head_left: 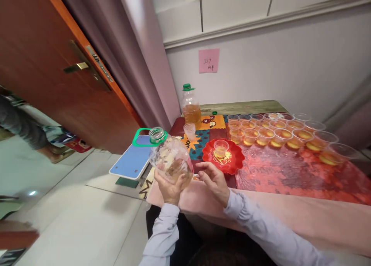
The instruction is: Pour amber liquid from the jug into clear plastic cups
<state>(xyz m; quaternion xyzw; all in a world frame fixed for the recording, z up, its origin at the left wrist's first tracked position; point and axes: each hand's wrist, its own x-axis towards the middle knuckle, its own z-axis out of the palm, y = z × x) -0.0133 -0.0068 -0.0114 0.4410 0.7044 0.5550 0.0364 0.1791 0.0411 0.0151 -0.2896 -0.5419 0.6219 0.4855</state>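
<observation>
A large clear plastic jug with a green handle ring and an uncapped mouth is gripped from below by my left hand. It tilts to the left, and hardly any liquid shows in it. My right hand hovers just right of the jug, fingers apart and holding nothing. Past that hand lies a red scalloped plate bearing a small clear cup. A stack of clear cups stands behind the jug. Farther back is a green-capped jug part full of amber liquid.
Rows of clear cups with amber liquid fill the table's back right. A small green cap lies near the wall. Left of the table are a blue-topped stool and a brown door. A person's leg shows at far left.
</observation>
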